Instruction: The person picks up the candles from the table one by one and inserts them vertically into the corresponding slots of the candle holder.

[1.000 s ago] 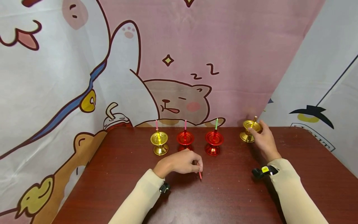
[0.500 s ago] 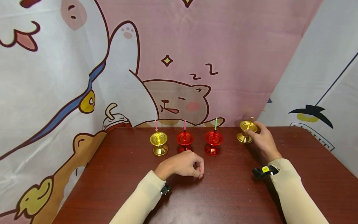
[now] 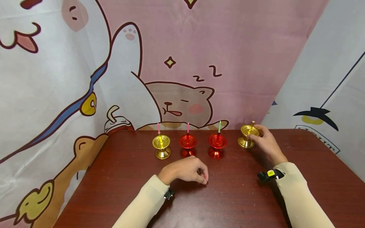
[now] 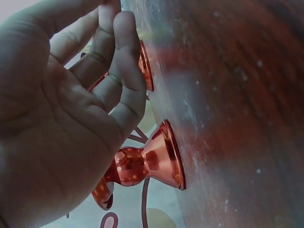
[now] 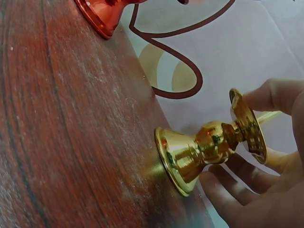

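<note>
My right hand (image 3: pixel 265 141) grips a gold candlestick (image 3: pixel 246 141) near the table's back right; a thin candle (image 3: pixel 251 126) leans in its cup. In the right wrist view the thumb presses the rim of this gold candlestick (image 5: pixel 213 142), with other fingers by its stem. Its base is at the tabletop. My left hand (image 3: pixel 188 170), fingers curled, pinches a thin red candle (image 3: pixel 206 178), almost wholly hidden by the fingers. Just beyond it stands a red candlestick (image 3: pixel 188 142); the left wrist view shows a red candlestick (image 4: pixel 164 156) beside the palm.
Another gold candlestick (image 3: pixel 161 145) and a second red candlestick (image 3: pixel 217 145) stand in the back row, with pink and green candles upright in the row. The brown table (image 3: pixel 228 196) meets a cartoon-printed cloth (image 3: pixel 242 63) behind.
My right hand has drawn the gold candlestick left and slightly nearer. My left hand has lowered a little, and the red candle, whose end stuck out below the fingers, is now mostly hidden.
</note>
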Demonstrator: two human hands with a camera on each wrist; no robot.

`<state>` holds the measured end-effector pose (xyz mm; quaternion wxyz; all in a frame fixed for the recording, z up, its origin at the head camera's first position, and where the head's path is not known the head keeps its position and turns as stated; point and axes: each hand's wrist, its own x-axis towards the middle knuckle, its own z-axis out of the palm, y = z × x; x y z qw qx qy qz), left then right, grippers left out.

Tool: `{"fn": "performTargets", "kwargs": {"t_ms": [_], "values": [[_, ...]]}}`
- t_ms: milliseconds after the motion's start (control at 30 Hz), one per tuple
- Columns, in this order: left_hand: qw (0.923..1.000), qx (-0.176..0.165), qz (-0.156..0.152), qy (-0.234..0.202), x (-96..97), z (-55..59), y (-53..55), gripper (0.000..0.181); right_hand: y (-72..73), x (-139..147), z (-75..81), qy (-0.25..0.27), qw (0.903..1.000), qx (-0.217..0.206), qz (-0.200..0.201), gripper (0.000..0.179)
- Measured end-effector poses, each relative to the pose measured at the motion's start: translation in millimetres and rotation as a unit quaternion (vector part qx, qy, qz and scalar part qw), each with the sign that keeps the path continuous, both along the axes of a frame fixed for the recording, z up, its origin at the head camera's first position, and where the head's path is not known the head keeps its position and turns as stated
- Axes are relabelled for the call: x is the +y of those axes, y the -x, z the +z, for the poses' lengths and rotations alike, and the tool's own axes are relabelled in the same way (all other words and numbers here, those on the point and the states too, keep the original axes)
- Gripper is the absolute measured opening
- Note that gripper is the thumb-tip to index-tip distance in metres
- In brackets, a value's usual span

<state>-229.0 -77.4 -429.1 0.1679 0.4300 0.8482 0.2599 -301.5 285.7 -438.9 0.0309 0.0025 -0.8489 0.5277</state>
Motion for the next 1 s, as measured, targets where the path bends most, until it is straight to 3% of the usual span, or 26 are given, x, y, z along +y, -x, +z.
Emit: {"fn": "performTargets", "kwargs": {"t_ms": [400, 733, 1000], "values": [[0.9981, 0.052, -0.032, 0.013, -0.8, -1.2, 2.5, 0.007, -1.1, -0.3, -5.8, 0.066, 0.9959, 0.023, 0.057, 0.068], [0.9988, 0.046, -0.020, -0.003, -2.6, 0.9, 2.5, 0.013, 1.1, 3.2, -6.8, 0.071, 0.9928, 0.010, 0.095, 0.065], [0.9966, 0.063, 0.008, -0.052, -2.8, 5.7, 2.4, 0.017, -0.4, 6.3, -6.2, 0.060, 0.9889, 0.007, 0.136, 0.064]]}}
